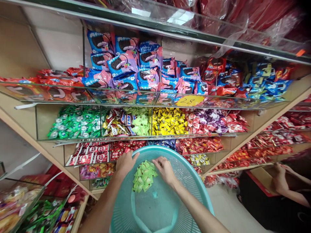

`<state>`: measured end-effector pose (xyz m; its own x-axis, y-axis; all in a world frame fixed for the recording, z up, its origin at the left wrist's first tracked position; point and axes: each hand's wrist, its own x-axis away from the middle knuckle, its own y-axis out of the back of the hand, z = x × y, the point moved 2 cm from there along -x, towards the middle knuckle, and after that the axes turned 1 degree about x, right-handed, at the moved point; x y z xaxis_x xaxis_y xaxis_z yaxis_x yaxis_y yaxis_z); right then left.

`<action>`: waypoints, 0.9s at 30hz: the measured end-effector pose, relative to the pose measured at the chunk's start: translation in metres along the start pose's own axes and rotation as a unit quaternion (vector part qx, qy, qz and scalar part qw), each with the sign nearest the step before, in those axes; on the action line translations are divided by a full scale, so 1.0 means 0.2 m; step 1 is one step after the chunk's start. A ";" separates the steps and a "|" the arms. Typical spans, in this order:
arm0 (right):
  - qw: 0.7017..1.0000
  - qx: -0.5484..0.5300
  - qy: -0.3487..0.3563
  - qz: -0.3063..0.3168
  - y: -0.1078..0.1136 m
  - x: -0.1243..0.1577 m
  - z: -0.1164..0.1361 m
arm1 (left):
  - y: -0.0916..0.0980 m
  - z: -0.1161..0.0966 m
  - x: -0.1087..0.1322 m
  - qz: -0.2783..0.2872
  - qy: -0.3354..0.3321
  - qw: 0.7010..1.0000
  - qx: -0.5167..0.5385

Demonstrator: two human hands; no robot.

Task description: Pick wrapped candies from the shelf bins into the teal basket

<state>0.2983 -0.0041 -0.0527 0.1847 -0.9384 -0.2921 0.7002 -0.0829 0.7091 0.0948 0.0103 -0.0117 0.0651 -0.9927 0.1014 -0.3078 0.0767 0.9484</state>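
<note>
Head view: green packets (144,178) beside right hand (166,171)

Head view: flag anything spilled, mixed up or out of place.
Nothing looks spilled: the light green packets in the basket lie in one heap. On the shelf beyond, similar green packets sit against Snickers bars with no divider that I can make out, which looks odd because the yellow sweets beside them fill a section alone.

Head camera: on the person's head, looking forward and down
Basket (167,210): nearest, just below the lens, cut by the bottom edge
Left hand (125,163), right hand (165,169): seen from above and behind
Shelves (26,121): faced front-on, farther off, spanning most of the width
</note>
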 end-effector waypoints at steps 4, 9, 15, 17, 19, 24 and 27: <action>0.993 0.078 -0.016 -0.087 0.28 -0.01 -0.05 | -0.01 -0.03 0.00 -0.004 -0.010 1.000 0.006; 0.970 0.180 -0.147 -0.074 0.58 0.07 -0.29 | -0.03 -0.04 0.01 -0.003 -0.020 1.000 0.020; 0.975 -0.092 -0.190 0.067 0.62 0.29 -0.42 | -0.08 -0.02 -0.02 0.005 -0.021 1.000 0.016; 0.971 -0.124 -0.194 0.058 0.61 0.32 -0.39 | -0.06 -0.02 -0.06 0.016 -0.042 0.999 0.018; 0.970 -0.130 -0.200 0.050 0.59 0.33 -0.35 | -0.01 -0.01 -0.10 0.020 -0.046 0.999 0.009; 0.973 -0.121 -0.192 0.041 0.51 0.34 -0.25 | 0.13 0.06 -0.15 0.040 -0.056 0.997 -0.018; 0.975 -0.122 -0.181 0.038 0.49 0.34 -0.22 | 0.18 0.08 -0.13 0.059 -0.056 0.996 -0.021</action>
<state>0.4100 -0.0610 -0.0311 0.0180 -0.9993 0.0316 0.8449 0.0321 0.5339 0.0657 0.0378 0.0152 -0.0768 -0.9805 0.1807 -0.2661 0.1948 0.9440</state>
